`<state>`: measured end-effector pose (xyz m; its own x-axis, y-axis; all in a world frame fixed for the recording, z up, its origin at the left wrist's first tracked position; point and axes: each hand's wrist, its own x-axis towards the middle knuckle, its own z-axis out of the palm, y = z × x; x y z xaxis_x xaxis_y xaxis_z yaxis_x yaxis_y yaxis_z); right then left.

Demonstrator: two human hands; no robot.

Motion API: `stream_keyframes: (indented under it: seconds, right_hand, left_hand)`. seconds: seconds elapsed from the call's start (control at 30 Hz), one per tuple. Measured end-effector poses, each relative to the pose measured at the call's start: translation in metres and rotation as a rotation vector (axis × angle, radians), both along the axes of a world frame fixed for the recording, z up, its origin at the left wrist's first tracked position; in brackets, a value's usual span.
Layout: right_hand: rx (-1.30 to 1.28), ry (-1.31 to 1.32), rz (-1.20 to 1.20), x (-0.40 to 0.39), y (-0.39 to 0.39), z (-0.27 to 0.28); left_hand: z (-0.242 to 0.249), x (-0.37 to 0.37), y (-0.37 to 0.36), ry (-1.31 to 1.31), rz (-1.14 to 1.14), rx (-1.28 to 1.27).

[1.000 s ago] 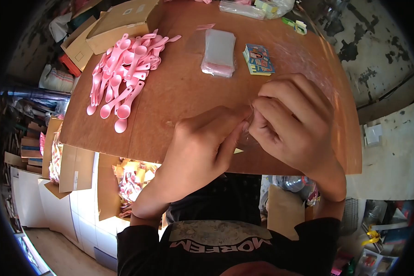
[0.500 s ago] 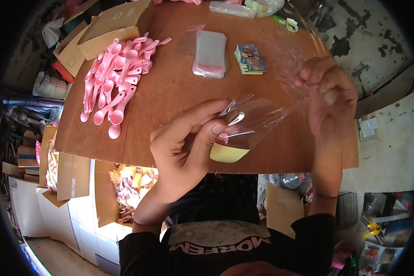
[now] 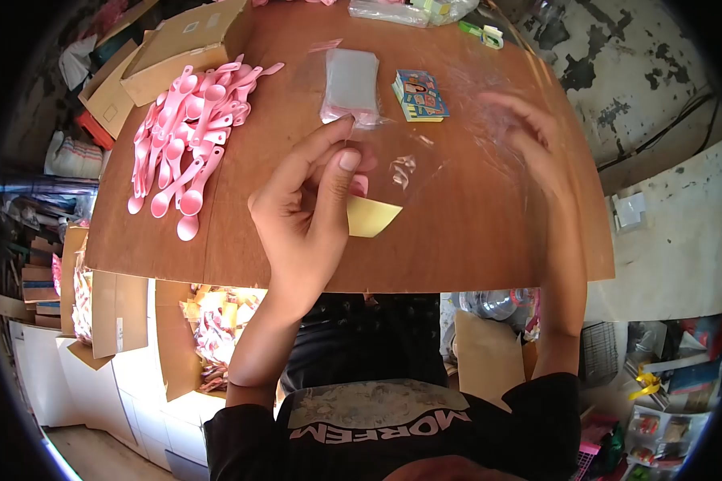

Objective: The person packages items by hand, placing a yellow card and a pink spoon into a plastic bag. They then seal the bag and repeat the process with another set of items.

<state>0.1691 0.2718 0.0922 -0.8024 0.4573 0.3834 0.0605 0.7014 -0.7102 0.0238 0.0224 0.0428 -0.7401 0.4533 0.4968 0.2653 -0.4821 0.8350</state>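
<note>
My left hand (image 3: 309, 204) pinches a clear plastic bag (image 3: 415, 160) between thumb and fingers above the front of the table. Inside the bag are a pale yellow card (image 3: 375, 216) and a bit of something pink (image 3: 359, 185), mostly hidden by the thumb. My right hand (image 3: 529, 132) is off to the right, fingers stretched out and slightly blurred, over thin crumpled clear film (image 3: 485, 112). Beyond my left hand lies a stack of clear bags (image 3: 351, 78). Beside it sits a stack of printed blue and yellow cards (image 3: 421, 96).
A heap of pink spoons (image 3: 188, 132) covers the table's left side, with a cardboard box (image 3: 186, 50) behind. At the back are plastic packs (image 3: 389, 11) and a green-and-white item (image 3: 481, 34). An open box (image 3: 176, 337) of packed items stands below the front edge.
My right hand has let go of the bag's film and moved away, its fingers opening out. My left hand still holds the bag, now tilted more upright. The view has shifted slightly.
</note>
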Motion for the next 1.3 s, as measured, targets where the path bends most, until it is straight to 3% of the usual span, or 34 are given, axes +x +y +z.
stream_keyframes:
  seconds: [0.03,0.1,0.23,0.3,0.33,0.37,0.43,0.5,0.57,0.7,0.87,1.3]
  right_hand:
    - [-0.23,-0.107,0.218,-0.002,-0.038,0.015]
    - [-0.025,0.078,0.406,-0.017,-0.077,-0.001]
    - [-0.195,0.154,0.364,-0.038,-0.121,-0.008]
    - [-0.074,0.395,0.173,-0.045,-0.122,-0.005]
    - [-0.07,0.511,0.191,-0.045,-0.123,-0.001]
    - [-0.072,0.511,0.198,-0.045,-0.118,0.0]
    - [0.065,0.252,0.29,-0.044,-0.106,-0.001]
    - [-0.009,0.268,0.326,-0.04,-0.105,-0.001]
    - [-0.043,0.218,0.332,-0.034,-0.107,-0.001]
    - [-0.081,0.203,0.341,-0.031,-0.103,-0.005]
    - [-0.536,0.151,0.251,-0.019,-0.112,-0.009]
    - [-0.611,0.131,0.118,-0.021,-0.097,-0.051]
  left_hand:
    - [-0.001,0.002,0.003,0.001,-0.006,-0.001]
    - [-0.002,0.005,0.009,0.025,0.028,0.042]
    - [-0.006,0.005,0.006,0.065,-0.011,-0.008]
    - [0.001,0.009,0.006,-0.035,-0.082,0.293]
    - [-0.006,-0.001,0.001,0.075,-0.053,0.188]
    - [-0.007,-0.005,-0.002,0.075,-0.047,0.187]
    - [-0.009,-0.009,-0.006,0.207,-0.093,0.084]
    - [-0.011,-0.011,-0.005,0.222,-0.16,0.036]
    - [-0.018,-0.007,0.0,0.153,-0.344,-0.042]
    - [-0.019,0.001,0.006,-0.101,-0.425,-0.067]
    - [-0.021,0.002,0.007,-0.117,-0.355,-0.093]
    - [-0.04,-0.01,0.009,-0.268,-0.439,-0.101]
